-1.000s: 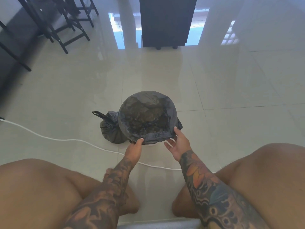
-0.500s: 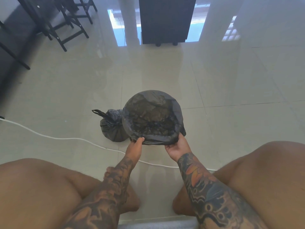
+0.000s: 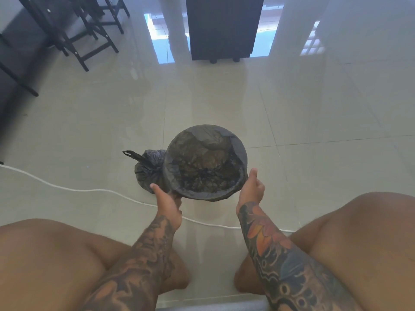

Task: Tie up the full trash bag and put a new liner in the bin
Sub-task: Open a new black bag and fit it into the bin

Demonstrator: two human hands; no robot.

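Both sets of fingers are on the bin (image 3: 243,158), one at each side of its near rim. On my left hand (image 3: 167,202) the thumb lies straight along the outside of the black liner (image 3: 203,169) at the near left of the rim, while the fingers curl beneath it, pinching the plastic. My right hand (image 3: 251,189) cups the near right side, thumb pointing up against the liner's outer fold, fingers bent round behind it; I cannot tell how tightly they press.

My bare knees sit at the near edge of the glossy pale tile floor (image 3: 314,108), and a white cable (image 3: 67,187) runs across the tiles between me and the bin, passing under my wrists. The liner is stretched over the rim all round and sags crumpled into the inside. Touching the bin's left side stands the tied trash bag (image 3: 146,173), its knotted ears sticking out to the left.

Farther off, toward the far edge of the floor, a dark cabinet (image 3: 223,28) stands on small feet, bright window reflections beside it. Black chair legs (image 3: 89,34) fill the far left corner.
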